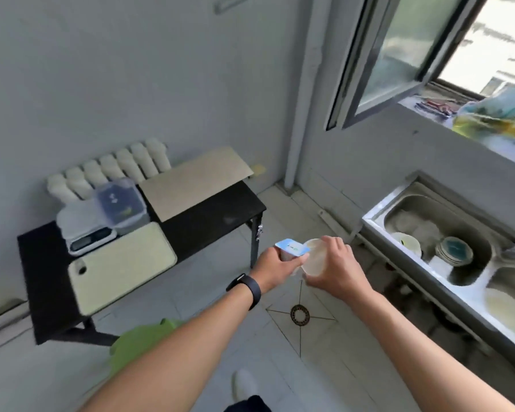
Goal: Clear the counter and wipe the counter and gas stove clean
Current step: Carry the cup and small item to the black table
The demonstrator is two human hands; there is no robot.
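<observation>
Gripping confirmed: lidded tub [292,251] held by left hand [272,267], pale cup [313,260] by right hand [338,267]; black table [214,215] left, dish-filled sink [375,216] right.

Open floor [292,224] between black table [208,215] and sink [375,214]; dishes [454,251] crowd one basin.

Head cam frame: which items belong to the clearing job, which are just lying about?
Job: blue-lidded tub, gripped by left hand; pale cup, gripped by right hand.
Lying about: cutting board, kitchen scale, clear lidded box and beige slab on black table; dishes in sink.
</observation>
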